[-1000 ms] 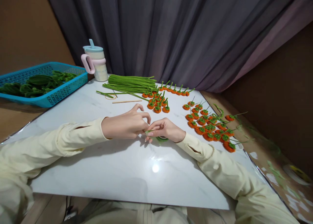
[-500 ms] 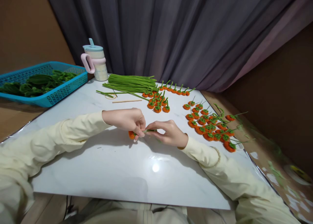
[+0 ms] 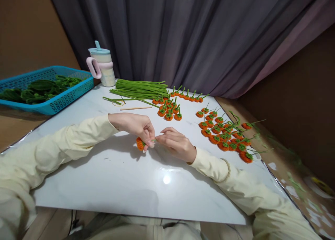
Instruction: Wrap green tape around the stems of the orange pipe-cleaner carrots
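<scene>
A small orange pumpkin point(image 3: 140, 144) was held just left of the middle of the frame, above the white table point(image 3: 117, 187). Its green stem point(image 3: 154, 141) was pinched between the thumb and fingers of the left hand point(image 3: 138, 125), with the orange body on the outer side of the grip. At the stem's other end, the fingers of the right hand point(image 3: 178, 144) were drawn narrowly together; whether anything was gripped by them could not be told.

If the stem were pulled or twisted too hard, it could be bent or worked loose; if the left pinch were slackened, the pumpkin could be turned or dropped.

Beyond the hands, a thin stick point(image 3: 136, 108) was seen, with a bundle of green stalks point(image 3: 141, 88) behind it. Right of centre, more pumpkins point(image 3: 222, 137) were crowded near the table's edge, where some could be knocked off by a careless right sleeve point(image 3: 222, 168).
</scene>
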{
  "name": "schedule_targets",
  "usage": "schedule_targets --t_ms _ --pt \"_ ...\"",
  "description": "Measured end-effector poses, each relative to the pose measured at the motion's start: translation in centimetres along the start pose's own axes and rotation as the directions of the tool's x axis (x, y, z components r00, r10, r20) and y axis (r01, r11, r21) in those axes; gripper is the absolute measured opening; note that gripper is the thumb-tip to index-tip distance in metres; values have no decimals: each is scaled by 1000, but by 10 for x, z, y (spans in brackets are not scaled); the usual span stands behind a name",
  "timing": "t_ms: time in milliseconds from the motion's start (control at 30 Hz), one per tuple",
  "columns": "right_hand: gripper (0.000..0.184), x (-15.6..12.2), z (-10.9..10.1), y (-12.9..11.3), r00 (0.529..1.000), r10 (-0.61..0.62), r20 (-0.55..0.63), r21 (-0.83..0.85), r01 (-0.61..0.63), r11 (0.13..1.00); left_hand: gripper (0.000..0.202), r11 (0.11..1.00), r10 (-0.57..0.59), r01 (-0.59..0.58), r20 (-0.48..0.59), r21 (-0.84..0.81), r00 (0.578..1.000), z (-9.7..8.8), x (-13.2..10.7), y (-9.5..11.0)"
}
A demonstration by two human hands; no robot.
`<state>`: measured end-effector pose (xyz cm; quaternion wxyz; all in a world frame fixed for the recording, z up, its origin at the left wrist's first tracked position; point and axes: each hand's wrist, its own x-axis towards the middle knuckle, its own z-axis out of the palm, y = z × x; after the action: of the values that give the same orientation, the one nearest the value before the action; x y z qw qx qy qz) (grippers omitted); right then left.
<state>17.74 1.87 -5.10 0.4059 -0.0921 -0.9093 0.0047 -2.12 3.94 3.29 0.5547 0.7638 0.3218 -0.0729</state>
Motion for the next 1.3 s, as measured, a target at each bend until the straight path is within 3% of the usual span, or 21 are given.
schedule_targets --t_ms 100,167,267,333,500,700,933,1067,1300 --pt "11 0 2 -1 996 92 5 23 -92 996 25 965 18 26 -164 261 986 9 0 2" --pt "10 2 2 -2 984 176 21 42 -177 983 26 858 153 19 -291 513 945 18 0 4" --pt "8 4 2 -3 973 229 33 27 -230 973 24 659 367 6 -329 752 870 28 -2 4" --pt "9 5 3 -3 979 200 48 -36 -199 979 19 578 413 18 -311 816 856 31 -3 3" --pt "11 7 0 -3 994 3 110 -266 26 964 22 537 417 10 -276 843 866 30 -1 -1" --pt "13 6 -4 -4 960 -198 199 -409 265 873 25 527 352 -17 -200 850 915 26 1 -3" --pt "16 4 -3 0 971 -159 178 -425 221 878 21 376 448 134 -307 917 839 35 6 -5" --pt "16 6 -3 -1 975 -156 160 -447 212 869 14 345 457 174 -327 923 828 37 6 -3" --pt "18 6 -5 -4 958 -174 229 -452 263 852 16 496 430 39 -284 867 857 33 0 0"
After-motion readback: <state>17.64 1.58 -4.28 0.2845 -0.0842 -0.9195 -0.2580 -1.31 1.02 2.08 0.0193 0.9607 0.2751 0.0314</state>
